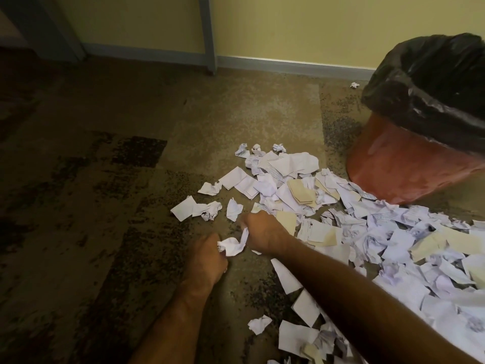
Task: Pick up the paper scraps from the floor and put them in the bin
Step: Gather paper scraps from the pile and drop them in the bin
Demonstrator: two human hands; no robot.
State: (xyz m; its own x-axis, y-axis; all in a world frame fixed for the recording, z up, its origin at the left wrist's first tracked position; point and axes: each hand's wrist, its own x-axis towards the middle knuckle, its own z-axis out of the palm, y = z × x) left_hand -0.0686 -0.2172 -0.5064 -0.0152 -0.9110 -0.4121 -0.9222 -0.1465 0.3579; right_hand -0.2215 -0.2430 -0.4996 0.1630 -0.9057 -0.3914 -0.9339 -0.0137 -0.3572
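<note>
One bin [409, 164] with one black liner [430, 85]. Two hands: left [207, 256], right [265, 232]. One table leg [208, 35]. Paper scraps [341, 222] are too many and overlapped to count; one scrap [354, 85] lies apart by the wall.

Place: indoor room, office-like or plain home room, cannot tell which.
Floor: worn brownish carpet [110, 179] with dark patches.
Wall: pale yellow wall [288, 27] with grey-blue skirting board [288, 65] along the bottom.
Furniture: grey-blue leg [208, 35] of a table or frame standing by the wall.
Bin: orange waste bin [399, 164] lined with black bag [433, 82].
Litter: torn and crumpled paper scraps [341, 214], some printed, suggesting paperwork.
</note>
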